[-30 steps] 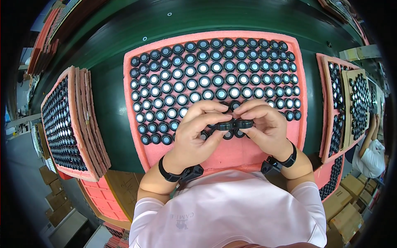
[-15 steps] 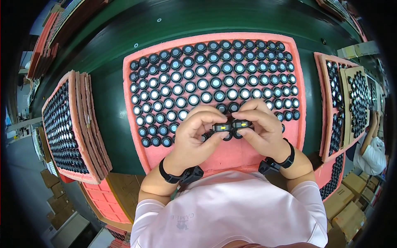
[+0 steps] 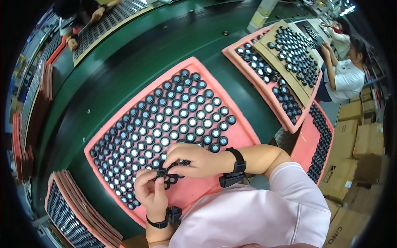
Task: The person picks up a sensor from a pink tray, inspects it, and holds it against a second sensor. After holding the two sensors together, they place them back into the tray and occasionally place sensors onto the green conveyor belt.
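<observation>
My left hand (image 3: 151,192) is closed in a pinch on a small black round device (image 3: 160,173). Against its fingertips, my right hand (image 3: 194,161) pinches too, with dark device parts partly hidden between the fingers. Both hands hover over the near edge of a pink foam tray (image 3: 235,134). Rows of black round devices with pale round faces fill much of that tray. A few loose dark pieces (image 3: 171,180) lie just under my fingers. Each wrist wears a black strap with a small box.
The green bench (image 3: 124,78) carries the tray. At the right stands another pink tray (image 3: 285,120), with cardboard (image 3: 289,78) and more devices on top. Stacked pink trays (image 3: 82,206) sit at the lower left. Co-workers (image 3: 347,76) are at the far right and upper left; cartons (image 3: 343,144) fill the right.
My view has swung to the right, so the tray appears turned and lower left. Both hands have drawn together; the yellow marks on the two held devices no longer show.
</observation>
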The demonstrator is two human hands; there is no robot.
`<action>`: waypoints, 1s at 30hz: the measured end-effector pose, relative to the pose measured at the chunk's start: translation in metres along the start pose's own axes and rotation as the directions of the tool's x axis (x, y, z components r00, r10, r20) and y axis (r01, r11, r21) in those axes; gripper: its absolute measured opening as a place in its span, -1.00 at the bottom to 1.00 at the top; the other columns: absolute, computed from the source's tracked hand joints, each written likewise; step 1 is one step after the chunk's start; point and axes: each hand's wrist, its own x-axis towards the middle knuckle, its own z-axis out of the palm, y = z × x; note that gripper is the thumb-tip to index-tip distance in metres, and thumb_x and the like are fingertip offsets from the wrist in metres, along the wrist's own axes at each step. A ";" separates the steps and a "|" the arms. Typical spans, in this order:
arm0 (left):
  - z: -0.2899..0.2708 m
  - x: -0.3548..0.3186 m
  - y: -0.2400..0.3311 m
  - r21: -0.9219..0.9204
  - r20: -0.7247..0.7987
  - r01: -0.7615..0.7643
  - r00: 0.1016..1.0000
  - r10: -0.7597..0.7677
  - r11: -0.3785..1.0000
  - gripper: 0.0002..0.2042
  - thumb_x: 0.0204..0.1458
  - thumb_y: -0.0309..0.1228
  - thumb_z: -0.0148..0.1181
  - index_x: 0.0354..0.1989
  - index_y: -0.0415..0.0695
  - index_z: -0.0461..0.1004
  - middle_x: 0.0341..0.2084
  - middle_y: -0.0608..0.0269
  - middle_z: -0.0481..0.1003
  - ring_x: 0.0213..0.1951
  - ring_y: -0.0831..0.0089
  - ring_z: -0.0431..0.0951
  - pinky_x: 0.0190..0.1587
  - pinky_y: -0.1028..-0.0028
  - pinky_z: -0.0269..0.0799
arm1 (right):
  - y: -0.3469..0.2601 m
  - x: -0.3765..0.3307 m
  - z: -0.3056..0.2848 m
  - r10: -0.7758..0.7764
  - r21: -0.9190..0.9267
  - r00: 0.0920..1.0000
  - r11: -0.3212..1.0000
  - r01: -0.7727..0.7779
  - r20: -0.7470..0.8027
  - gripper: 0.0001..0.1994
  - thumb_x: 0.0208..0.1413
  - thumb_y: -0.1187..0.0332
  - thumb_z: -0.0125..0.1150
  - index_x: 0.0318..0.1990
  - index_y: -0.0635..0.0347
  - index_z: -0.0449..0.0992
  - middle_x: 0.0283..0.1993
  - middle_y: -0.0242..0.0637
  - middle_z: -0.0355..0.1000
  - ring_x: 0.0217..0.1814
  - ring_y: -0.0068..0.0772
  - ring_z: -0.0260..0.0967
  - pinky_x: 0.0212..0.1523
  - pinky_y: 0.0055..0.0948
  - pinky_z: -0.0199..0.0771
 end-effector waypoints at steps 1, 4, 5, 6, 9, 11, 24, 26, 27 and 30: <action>0.001 0.001 0.000 -0.007 0.019 -0.008 1.000 0.008 1.000 -0.79 0.11 -0.62 0.13 -0.10 -0.27 0.31 -0.23 0.11 0.39 -0.35 0.50 0.48 -0.28 0.59 0.46 | 0.000 0.000 -0.001 -0.005 -0.014 1.000 1.000 0.005 -0.016 -0.75 0.04 0.50 0.33 -0.11 0.18 0.49 -0.24 -0.29 0.41 -0.28 -0.41 0.35 -0.31 -0.47 0.35; -0.001 -0.001 -0.001 0.046 -0.019 -0.005 1.000 0.006 0.999 -0.81 0.12 -0.60 0.13 -0.12 -0.26 0.31 -0.22 0.12 0.38 -0.38 0.53 0.49 -0.34 0.64 0.48 | -0.001 0.001 0.001 -0.004 -0.003 1.000 1.000 0.004 -0.013 -0.80 0.06 0.50 0.27 -0.14 0.18 0.48 -0.22 -0.32 0.41 -0.29 -0.44 0.37 -0.31 -0.48 0.43; -0.001 -0.001 -0.002 0.046 -0.011 -0.010 1.000 0.011 0.999 -0.81 0.12 -0.60 0.13 -0.12 -0.26 0.31 -0.22 0.12 0.38 -0.38 0.53 0.49 -0.34 0.64 0.48 | -0.002 0.001 0.000 -0.009 -0.006 1.000 1.000 0.009 -0.020 -0.80 0.06 0.50 0.27 -0.14 0.18 0.48 -0.22 -0.32 0.41 -0.29 -0.44 0.37 -0.31 -0.48 0.43; -0.001 -0.001 -0.004 0.037 -0.017 -0.015 1.000 0.015 0.999 -0.81 0.12 -0.60 0.13 -0.12 -0.25 0.32 -0.22 0.12 0.37 -0.38 0.53 0.49 -0.34 0.63 0.48 | -0.003 0.002 -0.001 0.009 -0.004 1.000 1.000 -0.009 -0.005 -0.80 0.06 0.50 0.27 -0.14 0.18 0.48 -0.22 -0.32 0.41 -0.29 -0.44 0.38 -0.31 -0.48 0.43; -0.001 -0.001 -0.007 0.024 -0.025 -0.023 0.999 0.024 0.999 -0.81 0.12 -0.59 0.14 -0.12 -0.24 0.32 -0.21 0.13 0.37 -0.37 0.53 0.50 -0.33 0.63 0.48 | -0.005 0.002 -0.002 0.044 0.006 0.999 0.999 -0.044 0.019 -0.80 0.06 0.50 0.27 -0.15 0.19 0.48 -0.22 -0.32 0.41 -0.28 -0.43 0.38 -0.31 -0.48 0.44; 0.002 0.001 -0.006 0.017 -0.044 0.007 0.999 -0.007 1.000 -0.80 0.12 -0.60 0.14 -0.11 -0.24 0.32 -0.20 0.14 0.36 -0.37 0.52 0.50 -0.31 0.61 0.49 | -0.005 0.002 -0.004 0.035 -0.009 0.999 0.999 -0.035 0.018 -0.81 0.06 0.49 0.27 -0.15 0.19 0.48 -0.22 -0.33 0.40 -0.29 -0.43 0.38 -0.31 -0.48 0.44; 0.007 0.001 -0.009 -0.092 -0.015 0.008 1.000 -0.010 0.996 -0.78 0.11 -0.62 0.14 -0.09 -0.23 0.31 -0.18 0.14 0.39 -0.33 0.50 0.53 -0.27 0.57 0.50 | -0.034 -0.012 -0.026 0.095 -0.147 0.995 0.985 -0.095 -0.012 -0.76 0.05 0.48 0.31 -0.10 0.24 0.50 -0.18 -0.26 0.42 -0.23 -0.40 0.43 -0.22 -0.48 0.46; 0.012 -0.001 -0.003 -0.080 0.001 0.061 0.998 -0.061 0.995 -0.77 0.10 -0.64 0.13 -0.09 -0.23 0.31 -0.19 0.14 0.39 -0.33 0.50 0.53 -0.26 0.56 0.51 | -0.032 -0.032 -0.040 0.049 -0.250 0.997 0.966 -0.064 -0.067 -0.76 0.06 0.49 0.29 -0.09 0.24 0.50 -0.17 -0.24 0.43 -0.20 -0.36 0.44 -0.20 -0.45 0.47; 0.014 -0.002 0.003 -0.066 0.006 0.111 0.994 -0.111 0.992 -0.76 0.09 -0.66 0.13 -0.08 -0.23 0.30 -0.19 0.14 0.40 -0.33 0.51 0.53 -0.25 0.55 0.51 | -0.032 -0.041 -0.048 -0.003 -0.349 0.994 0.937 -0.035 -0.107 -0.76 0.07 0.50 0.28 -0.08 0.25 0.50 -0.15 -0.22 0.44 -0.17 -0.32 0.46 -0.19 -0.42 0.48; 0.020 -0.004 0.005 -0.078 0.060 0.196 0.980 -0.191 0.978 -0.73 0.07 -0.71 0.11 -0.07 -0.24 0.31 -0.21 0.14 0.41 -0.32 0.50 0.53 -0.22 0.54 0.51 | -0.043 -0.067 -0.079 0.009 -0.491 0.982 0.865 -0.102 -0.188 -0.75 0.06 0.53 0.24 -0.07 0.23 0.53 -0.14 -0.18 0.45 -0.11 -0.20 0.45 -0.12 -0.34 0.49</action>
